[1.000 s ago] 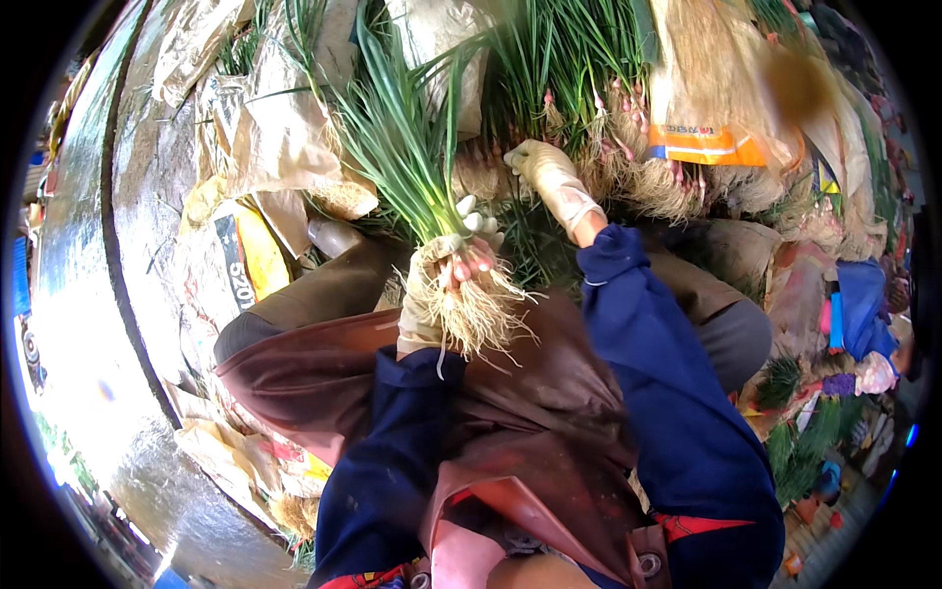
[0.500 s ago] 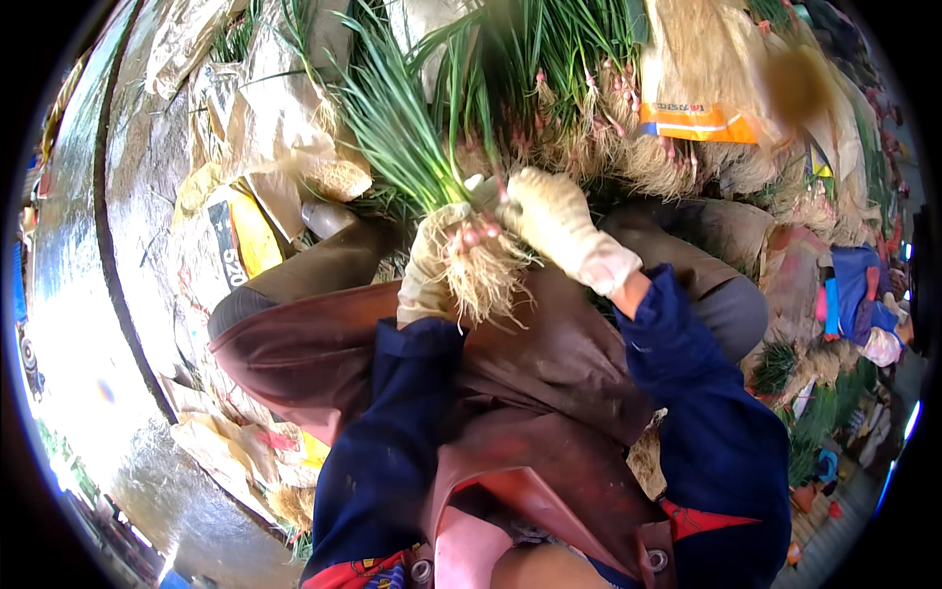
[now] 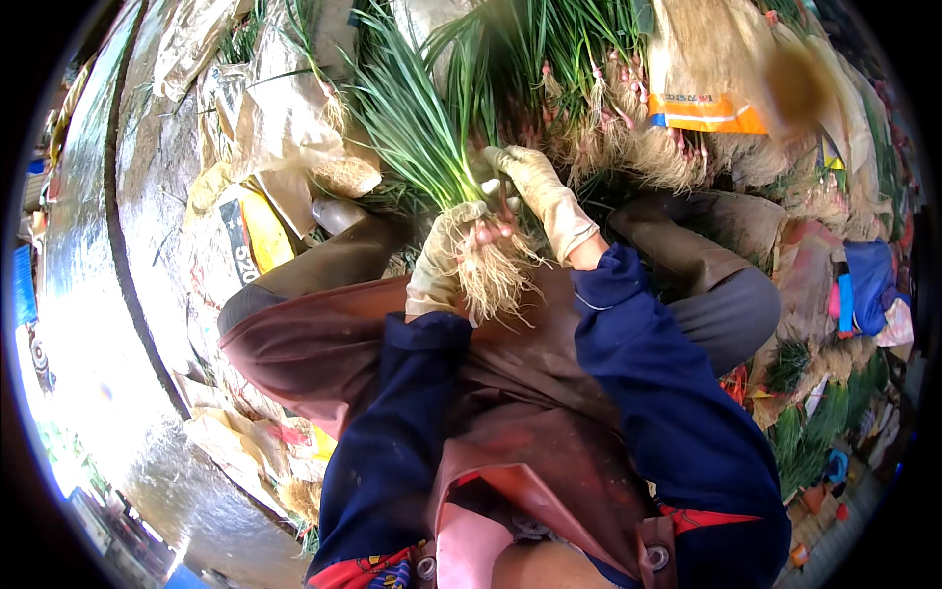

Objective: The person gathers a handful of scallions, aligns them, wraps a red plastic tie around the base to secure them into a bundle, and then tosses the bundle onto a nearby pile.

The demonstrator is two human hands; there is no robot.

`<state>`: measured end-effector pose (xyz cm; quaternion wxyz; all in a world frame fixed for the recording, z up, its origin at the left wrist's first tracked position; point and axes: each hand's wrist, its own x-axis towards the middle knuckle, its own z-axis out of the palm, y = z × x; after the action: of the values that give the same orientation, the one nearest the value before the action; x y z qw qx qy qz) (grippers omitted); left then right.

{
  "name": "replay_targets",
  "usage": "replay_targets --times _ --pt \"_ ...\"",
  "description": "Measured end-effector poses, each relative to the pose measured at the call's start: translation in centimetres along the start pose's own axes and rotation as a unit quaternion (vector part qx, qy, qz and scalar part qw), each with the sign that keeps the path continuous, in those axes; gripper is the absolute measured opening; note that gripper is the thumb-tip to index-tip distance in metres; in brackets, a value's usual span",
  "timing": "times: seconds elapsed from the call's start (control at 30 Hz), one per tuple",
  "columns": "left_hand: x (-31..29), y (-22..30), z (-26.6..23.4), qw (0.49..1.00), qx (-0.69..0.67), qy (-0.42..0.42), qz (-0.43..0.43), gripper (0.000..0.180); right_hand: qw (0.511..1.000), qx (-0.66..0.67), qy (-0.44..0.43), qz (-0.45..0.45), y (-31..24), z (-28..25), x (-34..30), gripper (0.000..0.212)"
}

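My left hand [image 3: 437, 265], in a pale work glove, is closed round a bunch of spring onions [image 3: 483, 236] just below their green leaves. Small pinkish bulbs and a mat of pale roots hang out below its fingers, over my lap. On the right side of the bunch, my gloved right hand [image 3: 542, 196] has its fingers bent against the stems, at the height of a thin pinkish stalk. The long green leaves [image 3: 417, 118] fan up and away to the left. What lies between the right fingertips is partly hidden.
Heaps of more spring onions [image 3: 628, 118] lie ahead, roots toward me. A pale sack with an orange band [image 3: 706, 113] covers some at the right. Crumpled sacks [image 3: 260, 137] lie at the left beside wet, glaring concrete [image 3: 162, 196]. My bent knees flank the work, under a brown apron [image 3: 530, 393].
My right hand has shifted slightly up and left along the stems, its forearm swinging inward. My left hand keeps the bunch in nearly the same place.
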<state>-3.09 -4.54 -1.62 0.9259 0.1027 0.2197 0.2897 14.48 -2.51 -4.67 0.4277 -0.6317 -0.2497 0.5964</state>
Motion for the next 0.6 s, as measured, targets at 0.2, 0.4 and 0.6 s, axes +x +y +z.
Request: replay_targets --times 0.2,0.4,0.6 --pt "0.6 -0.2 0.2 0.994 -0.024 0.085 -0.068 0.034 0.989 0.068 0.039 0.129 -0.8 1.6 -2.7 0.015" --pt "0.7 -0.1 0.3 0.999 -0.007 -0.043 0.031 0.034 0.929 -0.338 0.055 0.142 1.8 -5.8 2.9 0.030" --pt "-0.3 0.9 -0.7 0.989 -0.130 0.015 -0.064 0.043 0.911 -0.409 0.043 0.042 -6.5 1.0 -0.6 0.043"
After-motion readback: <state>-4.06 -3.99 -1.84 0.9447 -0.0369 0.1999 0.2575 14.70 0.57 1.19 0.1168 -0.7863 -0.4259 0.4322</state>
